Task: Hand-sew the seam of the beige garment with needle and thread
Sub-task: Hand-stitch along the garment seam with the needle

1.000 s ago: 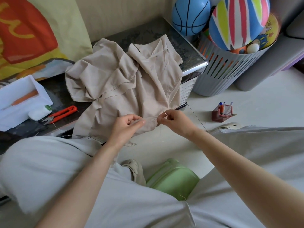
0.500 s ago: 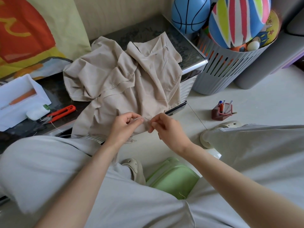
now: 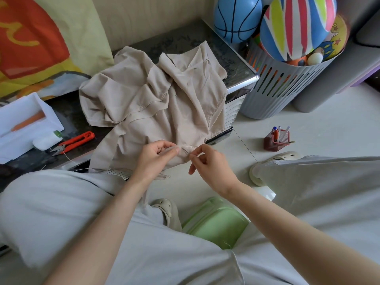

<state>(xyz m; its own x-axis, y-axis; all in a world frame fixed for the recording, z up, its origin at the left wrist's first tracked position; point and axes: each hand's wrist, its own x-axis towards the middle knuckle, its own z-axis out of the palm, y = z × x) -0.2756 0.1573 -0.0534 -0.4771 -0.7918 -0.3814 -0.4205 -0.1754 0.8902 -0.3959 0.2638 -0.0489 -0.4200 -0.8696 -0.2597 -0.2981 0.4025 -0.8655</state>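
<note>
The right hand (image 3: 207,161) has been brought beside the left hand (image 3: 156,156), both pinched on the garment (image 3: 156,103) at 6 o'clock; fabric should be held taut, stitches kept small.

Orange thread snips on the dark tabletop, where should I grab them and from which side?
Pinch the orange thread snips across their orange arms near the closed rear end, coming from above. They lie flat with their metal tips beside the white bottle, so the rear end is likely the safe, unobstructed part.
</note>
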